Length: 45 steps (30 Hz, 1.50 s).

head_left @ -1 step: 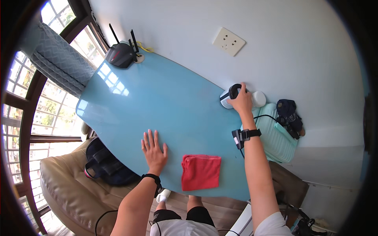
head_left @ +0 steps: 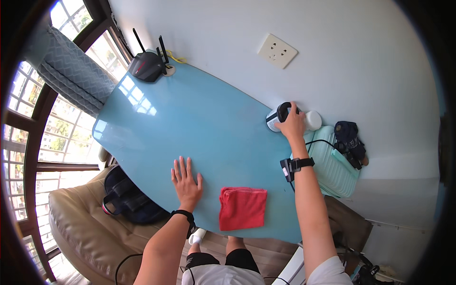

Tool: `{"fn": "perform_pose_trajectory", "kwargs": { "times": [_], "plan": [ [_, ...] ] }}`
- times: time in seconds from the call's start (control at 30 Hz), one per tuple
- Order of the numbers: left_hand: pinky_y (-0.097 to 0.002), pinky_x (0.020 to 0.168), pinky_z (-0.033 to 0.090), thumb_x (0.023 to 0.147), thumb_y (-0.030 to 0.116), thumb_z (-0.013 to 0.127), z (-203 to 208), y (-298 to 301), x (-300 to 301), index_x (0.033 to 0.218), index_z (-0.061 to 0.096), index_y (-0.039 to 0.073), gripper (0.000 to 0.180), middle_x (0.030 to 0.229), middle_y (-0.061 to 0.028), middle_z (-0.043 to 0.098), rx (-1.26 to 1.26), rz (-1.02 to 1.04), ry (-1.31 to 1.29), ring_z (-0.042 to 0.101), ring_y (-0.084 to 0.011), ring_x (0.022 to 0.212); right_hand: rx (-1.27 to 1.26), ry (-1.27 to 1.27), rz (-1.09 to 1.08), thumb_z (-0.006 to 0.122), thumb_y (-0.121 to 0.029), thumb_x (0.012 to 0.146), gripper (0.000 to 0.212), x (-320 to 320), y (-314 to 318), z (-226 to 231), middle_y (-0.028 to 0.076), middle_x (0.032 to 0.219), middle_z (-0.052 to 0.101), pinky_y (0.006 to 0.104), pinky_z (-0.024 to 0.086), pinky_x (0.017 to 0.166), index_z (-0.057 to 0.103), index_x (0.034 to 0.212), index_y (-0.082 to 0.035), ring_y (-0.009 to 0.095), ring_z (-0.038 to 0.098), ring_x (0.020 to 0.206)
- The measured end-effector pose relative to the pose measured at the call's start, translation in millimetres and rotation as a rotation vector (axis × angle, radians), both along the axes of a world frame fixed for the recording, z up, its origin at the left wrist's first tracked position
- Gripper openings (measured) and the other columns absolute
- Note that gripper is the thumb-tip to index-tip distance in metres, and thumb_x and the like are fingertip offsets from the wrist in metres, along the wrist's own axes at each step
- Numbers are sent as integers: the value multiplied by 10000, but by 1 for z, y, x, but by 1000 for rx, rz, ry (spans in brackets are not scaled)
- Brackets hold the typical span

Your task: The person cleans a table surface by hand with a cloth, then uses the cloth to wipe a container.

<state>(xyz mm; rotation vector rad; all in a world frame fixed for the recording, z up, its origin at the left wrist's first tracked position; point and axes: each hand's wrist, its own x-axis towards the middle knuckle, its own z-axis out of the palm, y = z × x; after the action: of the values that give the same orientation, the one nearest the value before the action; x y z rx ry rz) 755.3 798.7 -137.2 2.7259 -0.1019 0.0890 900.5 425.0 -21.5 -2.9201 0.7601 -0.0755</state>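
Right hand grips spray bottle — far table edge; left hand flat.

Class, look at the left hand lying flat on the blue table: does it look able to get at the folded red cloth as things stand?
Probably yes. The left hand lies flat and empty on the blue table, and the red cloth lies just beside it with only bare tabletop between them. The right hand is far off on a black-and-white device.

A glossy light-blue table carries a black router, a folded red cloth and a round black-and-white device.
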Motion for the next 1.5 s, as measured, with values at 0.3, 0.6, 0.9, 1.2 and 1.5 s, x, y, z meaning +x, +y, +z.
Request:
{"fn": "perform_pose_trajectory", "kwargs": {
  "times": [0.3,0.6,0.9,1.2,1.5],
  "plan": [
    [-497,1262,132,948,243,577,7,1,-3,1566,398,106,658,1663,-136,301,-50,51,1,192,-327,1564,10,118,88,913,-444,613,944,-15,44,32,226,1238,527,466,582,798,487,1373,-80,393,688,987],
    [-486,1263,161,953,240,576,13,3,-2,1553,431,140,625,1651,-116,333,-84,31,-15,233,-314,1552,40,33,366,931,-377,585,922,-87,94,30,142,1249,522,453,552,865,517,1360,-96,344,566,1097],
    [-503,1266,131,954,284,575,9,1,0,1576,379,101,678,1666,-138,294,-55,-30,-60,196,-338,1560,203,-158,271,933,-362,588,883,-191,151,71,163,1217,514,479,437,924,536,1327,-86,356,509,1166],
    [-520,1211,254,891,233,686,17,-21,-30,1526,370,-16,752,1602,-242,331,-107,-65,28,313,-419,1466,432,-210,-47,951,-257,574,882,-297,142,83,239,1211,496,492,532,935,474,1288,-59,416,535,1166],
    [-495,1047,409,756,288,807,52,-105,-95,1383,524,74,721,1316,-142,554,-55,-582,82,504,-361,1230,302,-230,-200,962,-286,553,958,-373,97,75,202,1267,478,458,539,960,466,1333,-35,376,535,1188]
  ]
}}
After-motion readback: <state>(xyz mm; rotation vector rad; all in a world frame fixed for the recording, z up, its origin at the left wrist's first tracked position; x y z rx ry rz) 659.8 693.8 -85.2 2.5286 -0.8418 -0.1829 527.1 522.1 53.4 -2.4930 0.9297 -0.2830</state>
